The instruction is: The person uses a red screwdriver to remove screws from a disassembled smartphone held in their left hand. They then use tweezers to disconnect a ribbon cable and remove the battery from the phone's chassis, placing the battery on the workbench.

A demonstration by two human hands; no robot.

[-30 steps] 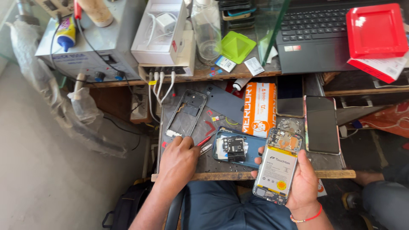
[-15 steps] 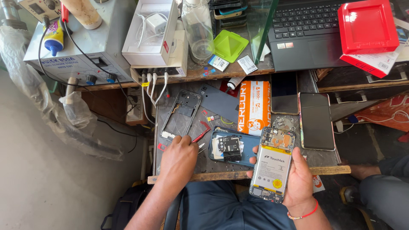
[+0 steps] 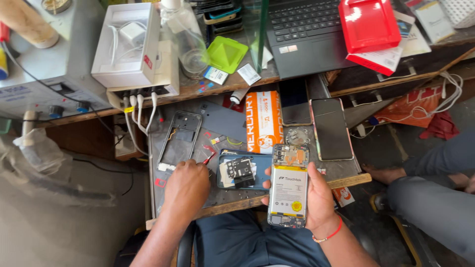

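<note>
Low in the frame, right of centre, the right hand [image 3: 316,200] cradles an opened phone [image 3: 289,185] with its back cover off, fingers wrapped round its edges, the white battery and circuit board facing up. To the left, the left hand [image 3: 187,188] rests knuckles-up on the small work tray [image 3: 158,198], fingers curled shut around a red-handled tool [image 3: 208,158] whose tip pokes out toward the upper right. Between the hands lies a blue phone back [image 3: 260,163] with a small black part [image 3: 241,170] on top of it. Just above the left hand sits an empty phone frame [image 3: 179,141], tilted a little. Further up, at centre, an orange box [image 3: 262,121] lies flat, with two dark phones [image 3: 330,127] beside it to the right. Beyond, on the wooden bench [image 3: 188,91], stand an open white box [image 3: 127,47] holding a charger, a green plastic lid [image 3: 226,53], a laptop [image 3: 309,32] and a red box [image 3: 368,24] toward the upper right. At the right edge, another person's grey-trousered leg [image 3: 435,198] shows.
</note>
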